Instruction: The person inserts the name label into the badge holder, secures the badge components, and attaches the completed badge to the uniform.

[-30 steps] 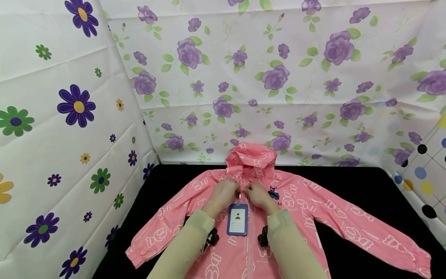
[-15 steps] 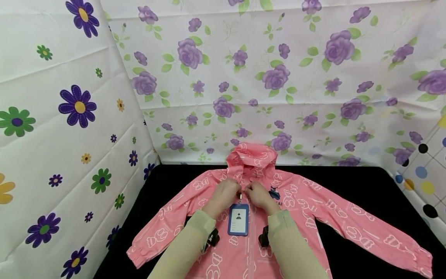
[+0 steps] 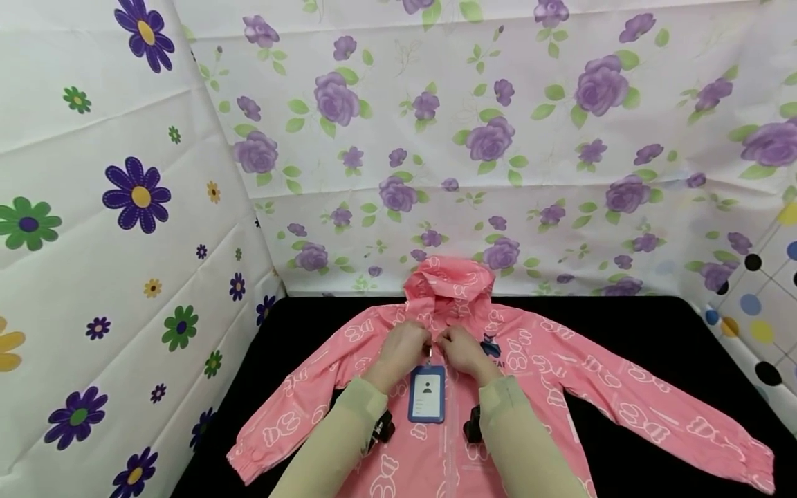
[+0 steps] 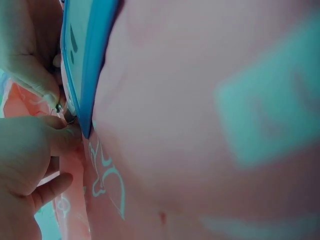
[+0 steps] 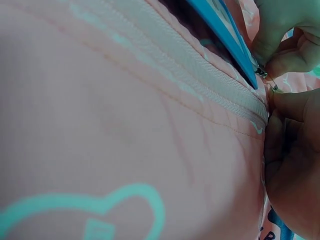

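A pink hooded jacket [image 3: 429, 456] with white bear outlines lies spread out, hood away from me. A blue-framed ID badge holder [image 3: 427, 394] lies over its zipper, a small metal clip [image 3: 429, 353] at its top. My left hand [image 3: 401, 353] pinches this clip between thumb and finger. Close beside it, my right hand [image 3: 463, 351] pinches a small metal piece at the zipper line; I cannot tell what kind. In the right wrist view the clip [image 5: 260, 73] sits right by the right fingertips [image 5: 287, 102]. The badge holder [image 4: 86, 65] slants past both hands in the left wrist view.
The jacket lies on a black tabletop [image 3: 616, 315], its sleeve [image 3: 672, 408] stretching to the right. Flower-printed white sheets [image 3: 373, 138] rise behind and at the left. A dotted sheet [image 3: 762, 325] hangs at the right. Black wrist cameras [image 3: 473, 425] sit under the forearms.
The hands keep almost the same place and hold. The whole head view shifts slightly, and the badge holder stays over the zipper.
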